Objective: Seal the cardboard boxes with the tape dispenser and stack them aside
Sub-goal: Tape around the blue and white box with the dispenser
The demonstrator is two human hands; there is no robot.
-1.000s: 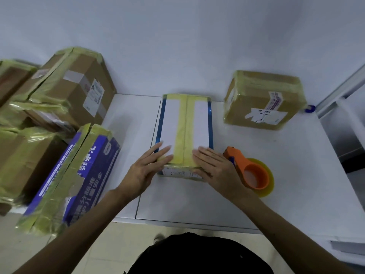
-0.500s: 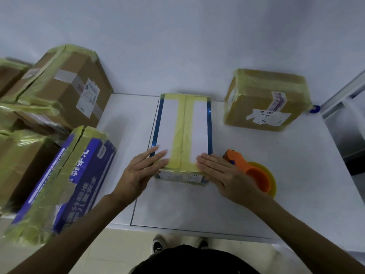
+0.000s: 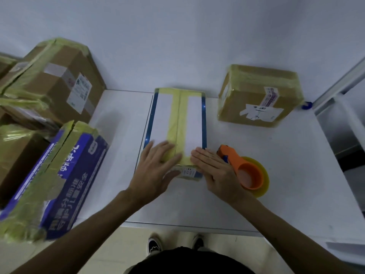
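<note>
Nearest of all, below both wrists, the toes of two dark shoes (image 3: 154, 246) show on the pale floor past the edge of the white table (image 3: 296, 175). Above them the left hand (image 3: 156, 171) and the right hand (image 3: 215, 173) lie flat, fingers straight and close together, holding nothing. Both press on the near end of the white box (image 3: 164, 119), the left on its top and over the near edge, the right on its near right corner. The box has blue side edges, and a strip of yellow tape (image 3: 178, 119) runs along its top between the two hands and away from the fingertips, crossed by a second strip at the far end. Just beside the right hand, on its outer side, the orange tape dispenser (image 3: 249, 175) lies on the table with its yellowish roll, touched by neither hand. To the outer side of the left hand a purple box (image 3: 65, 175) wrapped in yellow tape leans tilted. Farther beyond the left hand sits a stack of brown boxes (image 3: 59, 84), also taped. Well beyond the right hand, against the wall, a taped brown box (image 3: 258, 97) with white labels stands alone.
</note>
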